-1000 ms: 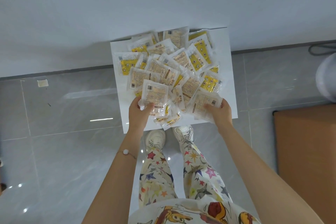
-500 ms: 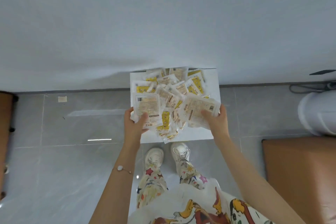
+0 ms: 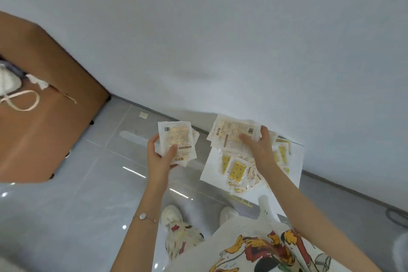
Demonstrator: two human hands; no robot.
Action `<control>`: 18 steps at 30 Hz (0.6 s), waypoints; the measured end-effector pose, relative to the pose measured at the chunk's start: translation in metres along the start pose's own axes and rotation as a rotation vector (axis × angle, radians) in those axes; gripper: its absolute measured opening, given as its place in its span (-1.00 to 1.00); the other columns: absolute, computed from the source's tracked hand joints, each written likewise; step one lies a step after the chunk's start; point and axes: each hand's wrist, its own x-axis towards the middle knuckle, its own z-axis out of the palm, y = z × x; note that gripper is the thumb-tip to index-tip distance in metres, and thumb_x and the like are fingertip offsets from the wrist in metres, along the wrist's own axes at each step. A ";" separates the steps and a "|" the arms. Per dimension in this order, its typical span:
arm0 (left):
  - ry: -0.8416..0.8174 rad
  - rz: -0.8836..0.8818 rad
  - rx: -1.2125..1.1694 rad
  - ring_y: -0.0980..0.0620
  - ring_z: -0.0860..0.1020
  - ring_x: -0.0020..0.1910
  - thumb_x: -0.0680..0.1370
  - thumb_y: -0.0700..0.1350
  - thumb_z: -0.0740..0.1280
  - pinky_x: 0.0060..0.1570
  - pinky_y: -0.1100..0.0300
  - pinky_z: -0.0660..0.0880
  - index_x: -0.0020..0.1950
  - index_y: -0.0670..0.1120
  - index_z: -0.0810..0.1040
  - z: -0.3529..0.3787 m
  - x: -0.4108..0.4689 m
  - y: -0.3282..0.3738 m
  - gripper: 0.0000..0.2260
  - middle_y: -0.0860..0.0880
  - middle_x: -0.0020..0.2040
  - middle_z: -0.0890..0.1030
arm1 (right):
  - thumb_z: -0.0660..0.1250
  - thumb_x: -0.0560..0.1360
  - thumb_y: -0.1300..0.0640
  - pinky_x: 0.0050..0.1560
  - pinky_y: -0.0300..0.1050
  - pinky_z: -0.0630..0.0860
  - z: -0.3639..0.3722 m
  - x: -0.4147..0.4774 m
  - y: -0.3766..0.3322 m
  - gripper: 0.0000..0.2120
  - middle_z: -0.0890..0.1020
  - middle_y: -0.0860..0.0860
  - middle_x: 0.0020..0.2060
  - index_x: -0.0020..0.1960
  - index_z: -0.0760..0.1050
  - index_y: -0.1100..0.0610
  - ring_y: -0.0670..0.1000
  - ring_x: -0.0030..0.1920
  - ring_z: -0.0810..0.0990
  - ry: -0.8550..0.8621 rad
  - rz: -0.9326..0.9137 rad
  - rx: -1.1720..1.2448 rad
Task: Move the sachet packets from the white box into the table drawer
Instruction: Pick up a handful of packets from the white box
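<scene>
Sachets fill both hands. The left hand [image 3: 162, 159] pinches a flat stack of sachet packets [image 3: 177, 142] between thumb and curled fingers [image 3: 153, 146], carried out to the left of the white box [image 3: 295, 161], toward the brown desk [image 3: 46, 130]. The right hand [image 3: 261, 150] clamps a second bundle [image 3: 234, 137] directly above the box, thumb on the printed face, fingers wrapped behind. Holding them in stacks likely saves trips (single packets would slide). Many more lie loose in the box, some showing yellow fronts. The packets are thin, square, glossy plastic with crinkled sealed edges; the box looks like flat, stiff card. No drawer is visible on the desk from here.
</scene>
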 end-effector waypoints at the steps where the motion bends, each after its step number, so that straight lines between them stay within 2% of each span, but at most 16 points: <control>1: 0.030 0.004 -0.017 -0.01 0.68 -0.02 0.52 -0.22 0.41 -0.24 0.13 0.62 0.24 0.18 0.37 -0.018 -0.005 0.006 -0.57 -0.02 0.11 0.62 | 0.46 0.45 0.20 0.00 -0.03 0.64 0.019 -0.004 -0.006 -0.57 0.63 0.06 0.06 0.24 0.38 0.15 0.04 0.01 0.67 -0.037 -0.006 -0.023; 3: 0.099 0.017 -0.044 -0.03 0.67 -0.01 0.51 -0.22 0.41 -0.23 0.11 0.62 0.21 0.22 0.38 -0.057 -0.013 0.018 -0.57 -0.04 0.13 0.62 | 0.46 0.45 0.20 -0.03 -0.04 0.63 0.062 -0.013 -0.015 -0.58 0.63 0.07 0.06 0.23 0.38 0.14 0.05 0.01 0.66 -0.113 -0.005 -0.058; 6: 0.208 0.046 -0.080 -0.07 0.67 0.01 0.52 -0.21 0.41 -0.21 0.07 0.62 0.30 0.12 0.36 -0.124 -0.025 0.032 -0.55 -0.08 0.16 0.61 | 0.47 0.44 0.19 -0.08 -0.14 0.59 0.135 -0.031 -0.021 -0.55 0.62 0.02 0.07 0.25 0.37 0.13 -0.01 0.02 0.64 -0.223 -0.016 -0.099; 8: 0.285 0.069 -0.107 -0.07 0.67 -0.01 0.52 -0.21 0.41 -0.24 0.10 0.61 0.28 0.11 0.36 -0.170 -0.032 0.039 -0.57 -0.08 0.15 0.62 | 0.48 0.44 0.17 -0.12 -0.20 0.57 0.186 -0.047 -0.020 -0.54 0.61 -0.04 0.05 0.24 0.36 0.10 -0.05 0.02 0.64 -0.306 -0.039 -0.150; 12: 0.421 0.108 -0.177 -0.05 0.67 -0.01 0.52 -0.20 0.41 -0.24 0.12 0.62 0.26 0.11 0.37 -0.264 -0.051 0.049 -0.60 -0.06 0.14 0.62 | 0.48 0.43 0.19 -0.27 -0.38 0.53 0.283 -0.084 -0.009 -0.59 0.60 -0.12 -0.02 0.13 0.35 -0.06 -0.21 -0.10 0.65 -0.474 -0.100 -0.225; 15: 0.510 0.120 -0.206 -0.02 0.68 -0.02 0.53 -0.19 0.41 -0.26 0.17 0.60 0.25 0.13 0.37 -0.324 -0.065 0.051 -0.61 -0.04 0.12 0.63 | 0.47 0.44 0.21 -0.26 -0.37 0.54 0.346 -0.109 -0.003 -0.55 0.60 -0.12 -0.01 0.11 0.32 -0.18 -0.26 -0.14 0.65 -0.566 -0.116 -0.255; 18: 0.615 0.130 -0.257 -0.01 0.68 -0.03 0.53 -0.19 0.40 -0.27 0.18 0.60 0.25 0.12 0.36 -0.382 -0.079 0.050 -0.61 -0.04 0.12 0.63 | 0.47 0.43 0.20 -0.15 -0.23 0.58 0.407 -0.136 0.007 -0.55 0.61 -0.09 0.01 0.12 0.34 -0.19 -0.17 -0.06 0.66 -0.661 -0.124 -0.297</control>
